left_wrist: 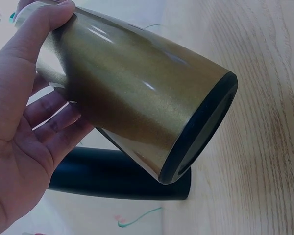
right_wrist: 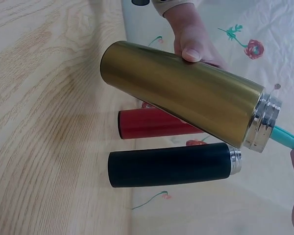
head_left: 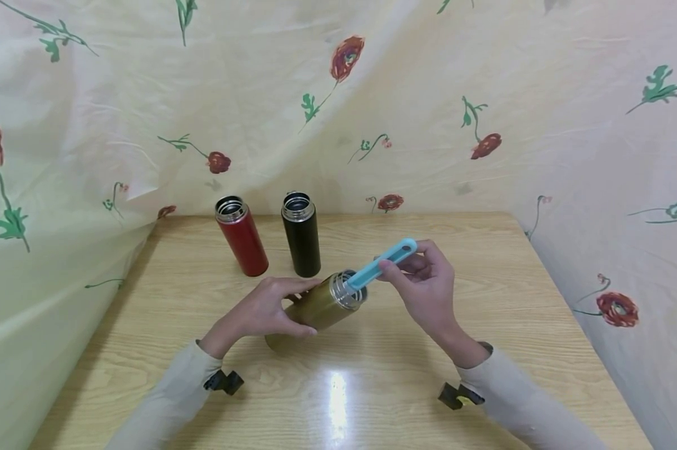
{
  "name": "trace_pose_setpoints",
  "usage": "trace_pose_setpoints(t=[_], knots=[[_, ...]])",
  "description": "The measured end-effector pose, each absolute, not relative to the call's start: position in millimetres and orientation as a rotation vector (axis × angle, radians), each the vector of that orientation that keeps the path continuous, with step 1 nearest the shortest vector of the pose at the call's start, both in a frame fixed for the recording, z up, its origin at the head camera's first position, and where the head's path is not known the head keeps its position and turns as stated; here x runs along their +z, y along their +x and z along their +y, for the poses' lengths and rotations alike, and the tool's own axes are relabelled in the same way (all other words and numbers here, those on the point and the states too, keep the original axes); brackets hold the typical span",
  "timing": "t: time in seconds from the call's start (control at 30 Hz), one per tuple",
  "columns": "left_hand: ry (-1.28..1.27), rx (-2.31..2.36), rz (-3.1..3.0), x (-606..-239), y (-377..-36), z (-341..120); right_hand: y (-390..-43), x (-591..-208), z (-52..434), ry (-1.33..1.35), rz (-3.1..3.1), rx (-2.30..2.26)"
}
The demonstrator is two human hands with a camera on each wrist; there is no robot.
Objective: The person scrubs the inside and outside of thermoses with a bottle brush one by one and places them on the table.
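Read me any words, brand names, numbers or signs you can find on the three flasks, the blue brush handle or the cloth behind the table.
None can be read.
Gold flask, held tilted by the left hand: plain.
Red flask and black flask: no label in view.
Blue brush handle in the right hand: no lettering.
Cloth: flower print only.

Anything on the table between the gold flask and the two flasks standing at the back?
Nothing: the head view shows only bare table between the gold flask in the left hand and the red flask and black flask.
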State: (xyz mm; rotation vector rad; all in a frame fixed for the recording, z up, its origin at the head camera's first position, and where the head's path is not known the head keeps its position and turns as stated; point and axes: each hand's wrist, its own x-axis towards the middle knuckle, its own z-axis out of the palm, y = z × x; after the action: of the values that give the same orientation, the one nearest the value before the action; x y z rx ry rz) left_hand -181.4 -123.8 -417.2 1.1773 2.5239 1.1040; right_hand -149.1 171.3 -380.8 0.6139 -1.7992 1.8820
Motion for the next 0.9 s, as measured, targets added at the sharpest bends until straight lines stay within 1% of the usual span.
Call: trace_pose_setpoints(t=[0.9], knots=[[1.105,1.102,2.532,-420.1,-181.4,-130.2,-147.5,-365.8,178.2,0.614,-1.739,1.88]])
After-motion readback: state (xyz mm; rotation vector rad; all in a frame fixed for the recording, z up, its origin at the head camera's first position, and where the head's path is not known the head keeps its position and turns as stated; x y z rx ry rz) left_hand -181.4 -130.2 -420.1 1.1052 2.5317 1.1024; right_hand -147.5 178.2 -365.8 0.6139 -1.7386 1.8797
